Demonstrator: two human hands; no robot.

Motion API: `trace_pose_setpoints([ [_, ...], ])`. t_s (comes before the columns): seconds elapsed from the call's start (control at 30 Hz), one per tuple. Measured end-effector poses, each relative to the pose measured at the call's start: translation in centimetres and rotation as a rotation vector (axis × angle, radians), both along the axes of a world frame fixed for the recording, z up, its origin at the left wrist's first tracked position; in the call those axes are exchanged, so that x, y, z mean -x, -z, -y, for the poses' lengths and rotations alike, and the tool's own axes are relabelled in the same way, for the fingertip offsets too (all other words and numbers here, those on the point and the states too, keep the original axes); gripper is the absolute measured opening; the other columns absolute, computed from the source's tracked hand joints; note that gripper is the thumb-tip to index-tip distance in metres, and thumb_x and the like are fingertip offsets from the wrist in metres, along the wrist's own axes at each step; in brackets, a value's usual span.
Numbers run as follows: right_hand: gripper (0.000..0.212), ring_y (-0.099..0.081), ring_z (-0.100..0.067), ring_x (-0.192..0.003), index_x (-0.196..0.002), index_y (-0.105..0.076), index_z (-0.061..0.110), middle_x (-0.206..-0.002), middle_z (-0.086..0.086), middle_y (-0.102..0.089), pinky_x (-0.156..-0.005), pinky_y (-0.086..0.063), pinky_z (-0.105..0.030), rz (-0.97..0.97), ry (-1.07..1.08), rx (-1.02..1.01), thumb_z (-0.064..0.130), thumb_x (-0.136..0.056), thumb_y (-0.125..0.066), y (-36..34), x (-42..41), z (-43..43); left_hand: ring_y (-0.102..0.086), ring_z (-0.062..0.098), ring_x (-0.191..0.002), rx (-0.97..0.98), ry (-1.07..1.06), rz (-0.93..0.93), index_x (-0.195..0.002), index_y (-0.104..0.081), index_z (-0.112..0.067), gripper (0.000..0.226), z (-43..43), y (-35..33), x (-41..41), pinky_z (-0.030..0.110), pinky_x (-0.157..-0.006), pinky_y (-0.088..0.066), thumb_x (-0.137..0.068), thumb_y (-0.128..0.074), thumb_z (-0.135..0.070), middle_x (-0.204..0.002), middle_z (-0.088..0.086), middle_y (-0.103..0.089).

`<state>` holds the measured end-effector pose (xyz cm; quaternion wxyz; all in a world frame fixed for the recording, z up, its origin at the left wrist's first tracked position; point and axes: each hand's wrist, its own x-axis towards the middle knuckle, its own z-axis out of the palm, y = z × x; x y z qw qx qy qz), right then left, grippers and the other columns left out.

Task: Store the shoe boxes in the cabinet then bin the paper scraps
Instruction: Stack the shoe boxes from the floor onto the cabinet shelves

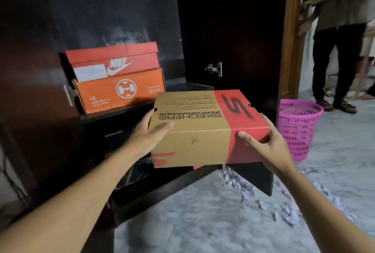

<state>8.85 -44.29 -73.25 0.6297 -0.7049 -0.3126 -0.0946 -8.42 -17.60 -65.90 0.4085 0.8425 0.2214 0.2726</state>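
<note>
- Dim room with a grey marbled floor [192, 222], and a tall dark cabinet [229, 29] taking up most of the background. Everything below is placed relative to that cabinet.
- On the cabinet's shelf, left side, there are two shoe boxes stacked: a red Nike box [113, 60] sitting on top of an orange box [121, 90].
- The person is holding a brown-and-red Skechers box [203, 129] up in the air just in front of the cabinet's open lower part, lid facing up, print upside down from the wearer's view.
- Left hand [148, 133] is clamped on the box's left end, thumb lying across the top, fingers hidden on the far side.
- Right hand [265, 143] grips the near right corner on the red band, thumb on the lid, fingers curled round the side. So the box sits squarely between both hands.
- Right of the cabinet, on the floor, stands a pink mesh bin [298, 129].
- Crumpled paper scraps [288, 212] are scattered over the floor in front of the cabinet's right edge, near the bin.
- Another person [343, 35] stands in the doorway further right, beyond the bin.
</note>
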Motion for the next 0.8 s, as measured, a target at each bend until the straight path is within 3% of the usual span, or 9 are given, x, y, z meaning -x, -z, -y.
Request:
trace_pose_setpoints([
  [0.1,0.096,-0.059,-0.001,-0.112,-0.144,-0.039,0.045,-0.124,0.02,-0.062,-0.09,-0.055,-0.034,0.089,0.001,-0.023,0.08,-0.061,-0.072,-4.4,-1.3,-2.2,-0.049,0.01,-0.114,-0.076,-0.052,0.106,-0.146,-0.032,-0.038,0.072,-1.3,-3.8,-0.4,0.028,-0.096,-0.039,-0.083,-0.063,-0.057,-0.126,-0.014,-0.05],
  [0.23,0.09,-0.056,0.003,-0.112,-0.147,-0.039,0.039,-0.119,0.023,-0.058,-0.08,-0.048,-0.02,0.145,-0.01,-0.086,0.068,-0.069,-0.075,-9.6,-2.8,-5.2,-0.05,0.009,-0.111,-0.081,-0.088,0.239,-0.143,-0.041,-0.032,0.067,-3.4,-8.0,-1.8,0.024,-0.09,-0.038,-0.084,-0.065,-0.053,-0.128,-0.012,-0.051],
  [0.37,0.096,-0.06,-0.006,-0.112,-0.145,-0.04,0.039,-0.124,0.014,-0.062,-0.09,-0.053,-0.031,0.178,0.004,-0.128,0.076,-0.063,-0.074,-15.5,-4.8,-7.9,-0.048,0.01,-0.114,-0.084,-0.214,0.374,-0.138,-0.048,-0.028,0.055,-5.2,-12.5,-3.9,0.021,-0.091,-0.034,-0.088,-0.061,-0.048,-0.13,-0.009,-0.052],
  [0.47,0.1,-0.06,-0.007,-0.114,-0.145,-0.041,0.038,-0.125,0.013,-0.062,-0.093,-0.053,-0.031,0.185,0.007,-0.133,0.078,-0.06,-0.073,-20.5,-6.2,-10.1,-0.051,0.016,-0.117,-0.066,-0.288,0.41,-0.137,-0.049,-0.03,0.061,-6.6,-16.2,-5.1,0.024,-0.088,-0.037,-0.085,-0.059,-0.059,-0.133,-0.005,-0.054],
  [0.57,0.099,-0.061,-0.007,-0.113,-0.143,-0.043,0.039,-0.124,0.012,-0.063,-0.095,-0.053,-0.032,0.191,-0.011,-0.125,0.081,-0.058,-0.073,-25.4,-7.0,-12.7,-0.061,0.013,-0.094,-0.016,-0.346,0.474,-0.126,-0.053,-0.036,0.067,-8.6,-20.3,-5.5,0.025,-0.072,-0.045,-0.072,-0.055,-0.074,-0.115,-0.009,-0.065],
  [0.63,0.098,-0.061,-0.009,-0.113,-0.142,-0.045,0.039,-0.125,0.01,-0.063,-0.095,-0.054,-0.035,0.185,-0.025,-0.129,0.082,-0.058,-0.073,-28.0,-7.3,-14.6,-0.061,0.01,-0.088,-0.018,-0.38,0.515,-0.124,-0.055,-0.035,0.068,-9.6,-22.8,-5.6,0.024,-0.068,-0.045,-0.071,-0.055,-0.076,-0.109,-0.013,-0.066],
  [0.8,0.085,-0.061,-0.009,-0.112,-0.139,-0.049,0.036,-0.123,0.01,-0.063,-0.091,-0.052,-0.028,0.163,-0.073,-0.167,0.07,-0.067,-0.076,-31.5,-8.7,-19.2,-0.061,0.018,-0.101,-0.021,-0.483,0.543,-0.127,-0.055,-0.034,0.071,-12.6,-27.2,-6.1,0.031,-0.087,-0.048,-0.07,-0.057,-0.076,-0.111,-0.009,-0.064],
])
